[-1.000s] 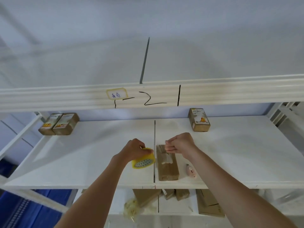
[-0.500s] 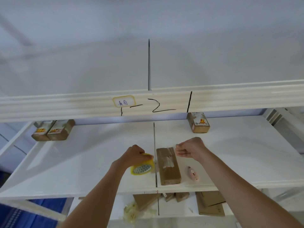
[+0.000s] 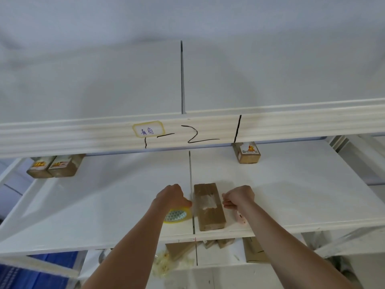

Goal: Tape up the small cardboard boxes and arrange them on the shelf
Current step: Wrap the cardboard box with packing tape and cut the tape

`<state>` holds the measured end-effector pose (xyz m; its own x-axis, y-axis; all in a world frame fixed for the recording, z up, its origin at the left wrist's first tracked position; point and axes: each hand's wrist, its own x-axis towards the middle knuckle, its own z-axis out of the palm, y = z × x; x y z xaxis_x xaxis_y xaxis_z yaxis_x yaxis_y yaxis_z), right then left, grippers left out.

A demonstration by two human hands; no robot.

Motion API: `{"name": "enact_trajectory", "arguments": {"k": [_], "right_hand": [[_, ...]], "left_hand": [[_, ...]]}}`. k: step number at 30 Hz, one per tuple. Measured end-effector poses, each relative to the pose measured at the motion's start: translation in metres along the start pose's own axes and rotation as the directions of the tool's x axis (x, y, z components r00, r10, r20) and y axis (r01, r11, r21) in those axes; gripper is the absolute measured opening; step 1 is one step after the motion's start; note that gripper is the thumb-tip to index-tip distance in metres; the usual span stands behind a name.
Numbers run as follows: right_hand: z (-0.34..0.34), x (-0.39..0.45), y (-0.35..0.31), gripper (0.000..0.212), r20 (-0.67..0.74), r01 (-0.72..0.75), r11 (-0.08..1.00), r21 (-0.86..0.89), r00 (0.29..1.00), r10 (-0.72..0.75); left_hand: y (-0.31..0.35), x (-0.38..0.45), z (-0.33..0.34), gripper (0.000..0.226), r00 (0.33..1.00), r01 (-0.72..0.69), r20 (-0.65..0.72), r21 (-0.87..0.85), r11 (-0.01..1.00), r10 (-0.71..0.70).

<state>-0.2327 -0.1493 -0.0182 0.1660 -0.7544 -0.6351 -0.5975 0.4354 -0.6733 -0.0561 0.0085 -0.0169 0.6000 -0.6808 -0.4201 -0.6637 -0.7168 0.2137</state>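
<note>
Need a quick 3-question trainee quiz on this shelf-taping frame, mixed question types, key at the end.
1. True or false: the left hand grips the yellow tape roll.
2. How many labelled boxes stand at the back of the shelf? A) one B) two C) three
3. Fill in: the pink object lies to the ____ of the box being taped.

Key
1. True. The hand curls over the roll, left of the box.
2. C. A pair of boxes stands at back left and a single box at back right.
3. Right. It lies under the right hand, whose fingers are curled; what they pinch is too small to tell.
</note>
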Motion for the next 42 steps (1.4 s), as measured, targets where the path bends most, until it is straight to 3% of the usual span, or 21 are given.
{"name": "enact_trajectory", "arguments": {"k": [3,7,10,13,15,18,22,27,32,38,42], "right_hand": [[-0.025,0.019,0.001,0.013,-0.092,-0.020,0.999,0.029,0.996,0.023],[-0.050,0.023,-0.007,0.004,-0.126,0.065,0.998,0.021,0.990,-0.062],[-0.017,-0.014,-0.011,0.030,0.071,0.234,0.962,-0.141,0.971,-0.226],[0.031,-0.055,0.004,0.055,0.313,0.407,0.824,-0.393,0.902,-0.297],[0.054,-0.068,0.017,0.071,0.380,0.458,0.736,-0.498,0.878,-0.290],[0.064,-0.072,0.025,0.083,0.389,0.442,0.761,-0.474,0.881,-0.269],[0.066,-0.064,0.023,0.073,0.334,0.464,0.757,-0.460,0.880,-0.337],[0.065,-0.057,0.019,0.068,0.268,0.339,0.843,-0.419,0.933,-0.242],[0.064,-0.045,0.008,0.068,0.182,0.387,0.828,-0.405,0.922,-0.342],[0.055,-0.030,-0.010,0.019,0.097,0.239,0.919,-0.313,0.971,-0.220],[0.054,-0.026,-0.013,0.009,0.096,0.102,0.976,-0.191,0.992,-0.085]], "left_hand": [[-0.023,-0.003,0.000,0.057,0.999,0.040,-0.010,0.113,0.993,-0.039],[-0.046,0.002,-0.010,0.061,0.998,0.067,0.000,0.050,0.997,-0.067],[-0.036,0.006,-0.022,0.066,0.999,0.033,-0.024,0.038,0.999,-0.032],[-0.026,0.009,-0.021,0.063,0.999,0.028,-0.038,0.017,0.999,-0.027],[-0.025,0.008,-0.018,0.059,0.999,0.032,-0.043,0.017,0.999,-0.031],[-0.027,0.006,-0.017,0.053,0.998,0.039,-0.054,0.029,0.999,-0.037],[-0.030,0.003,-0.017,0.050,0.997,0.047,-0.057,0.025,0.999,-0.046],[-0.035,0.003,-0.014,0.050,0.997,0.043,-0.069,0.004,0.999,-0.043],[-0.035,0.007,-0.011,0.048,0.998,0.031,-0.059,-0.025,0.999,-0.032],[-0.030,0.007,-0.005,0.055,0.999,0.012,-0.045,-0.051,0.999,-0.015],[-0.036,0.009,0.003,0.051,0.998,0.039,-0.047,-0.091,0.995,-0.043]]}}
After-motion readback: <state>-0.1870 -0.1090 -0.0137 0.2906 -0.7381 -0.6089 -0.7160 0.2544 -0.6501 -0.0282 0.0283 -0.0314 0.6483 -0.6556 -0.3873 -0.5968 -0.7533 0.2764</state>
